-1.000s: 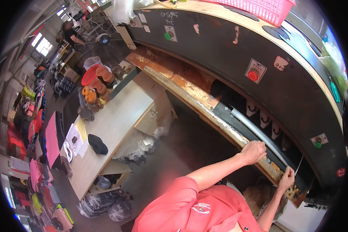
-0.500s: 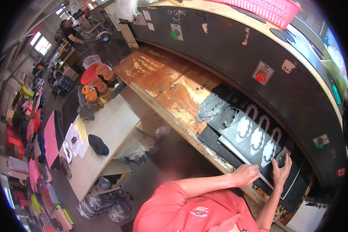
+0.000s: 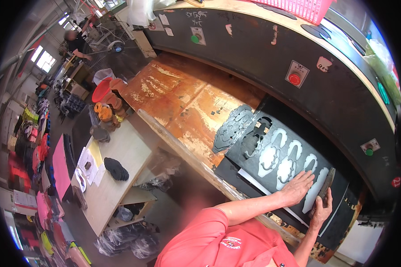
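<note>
A black sheet [image 3: 265,171] lies under my hands, with a row of cut-outs showing white shapes through it. My left hand [image 3: 297,188] rests palm down on the sheet beside the cut-outs, fingers stretched out. My right hand [image 3: 321,208] grips the near end of a long, narrow cutting die [image 3: 327,183], tilted on edge beside the last long white cut-out [image 3: 315,191]. Its far side is hidden. At the sheet's left end, a pile of dark cut pieces [image 3: 233,128] lies on the worn brown board [image 3: 182,95].
A dark machine beam [image 3: 254,58] with red and green buttons spans behind the board. A pink basket [image 3: 298,9] sits on top. To the left stands a pale table [image 3: 124,155] with papers and a stack of black pieces [image 3: 116,169]. A large fan and a person are farther back.
My left hand has opened from a closed fist and moved onto the sheet. My right hand has raised the die on edge, exposing a long white cut-out. The view has shifted slightly.
</note>
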Demonstrator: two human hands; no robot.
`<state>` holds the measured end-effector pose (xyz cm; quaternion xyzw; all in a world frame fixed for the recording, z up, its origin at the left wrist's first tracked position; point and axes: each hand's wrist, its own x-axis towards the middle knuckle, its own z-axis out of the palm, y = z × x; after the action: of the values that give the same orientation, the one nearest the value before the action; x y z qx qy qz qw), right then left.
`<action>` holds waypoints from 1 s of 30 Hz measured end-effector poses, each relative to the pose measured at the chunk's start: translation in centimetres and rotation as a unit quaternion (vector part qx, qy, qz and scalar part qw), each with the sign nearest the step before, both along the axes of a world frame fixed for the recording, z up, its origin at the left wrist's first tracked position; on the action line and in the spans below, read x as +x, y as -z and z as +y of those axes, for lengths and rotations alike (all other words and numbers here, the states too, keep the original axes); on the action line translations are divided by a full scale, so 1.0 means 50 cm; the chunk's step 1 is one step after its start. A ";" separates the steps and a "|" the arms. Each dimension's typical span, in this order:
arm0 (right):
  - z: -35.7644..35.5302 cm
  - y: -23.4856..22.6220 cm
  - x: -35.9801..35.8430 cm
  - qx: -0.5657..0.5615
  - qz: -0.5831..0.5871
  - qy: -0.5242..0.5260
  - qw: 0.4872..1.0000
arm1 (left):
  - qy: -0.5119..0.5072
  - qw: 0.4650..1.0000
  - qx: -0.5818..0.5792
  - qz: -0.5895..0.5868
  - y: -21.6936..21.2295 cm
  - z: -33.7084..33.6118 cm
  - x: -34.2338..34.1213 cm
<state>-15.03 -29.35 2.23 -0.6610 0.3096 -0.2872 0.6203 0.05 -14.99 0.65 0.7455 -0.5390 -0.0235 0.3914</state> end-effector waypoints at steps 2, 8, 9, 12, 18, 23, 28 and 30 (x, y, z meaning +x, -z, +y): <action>-0.009 0.001 -0.009 0.011 -0.001 -0.007 1.000 | -0.006 0.999 0.014 0.040 -0.014 -0.007 -0.009; -0.032 -0.005 -0.014 0.047 -0.016 0.022 0.999 | 0.081 0.977 -0.033 0.196 -0.041 -0.042 -0.063; -0.033 -0.006 -0.015 0.089 -0.038 0.021 0.995 | 0.091 0.971 -0.046 0.218 -0.039 -0.049 -0.069; -0.036 -0.010 -0.012 0.124 -0.105 0.009 0.987 | 0.129 0.940 -0.060 0.311 -0.031 -0.066 -0.075; -0.044 0.000 -0.031 0.149 -0.122 -0.018 0.981 | 0.127 0.907 -0.113 0.385 -0.020 -0.061 -0.101; -0.051 0.005 -0.034 0.155 -0.136 -0.025 0.978 | -0.007 0.880 -0.117 0.460 -0.029 -0.054 -0.128; -0.063 0.011 -0.030 0.154 -0.132 -0.023 0.979 | -0.076 0.929 -0.172 0.320 -0.022 -0.059 -0.134; -0.067 0.011 -0.028 0.157 -0.127 -0.021 0.979 | -0.119 0.937 -0.195 0.263 -0.019 -0.055 -0.116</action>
<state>-16.46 -32.68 1.69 -0.5199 0.2553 -0.3037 0.7565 -5.74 -17.76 1.59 0.6801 -0.3179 -0.0665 0.6573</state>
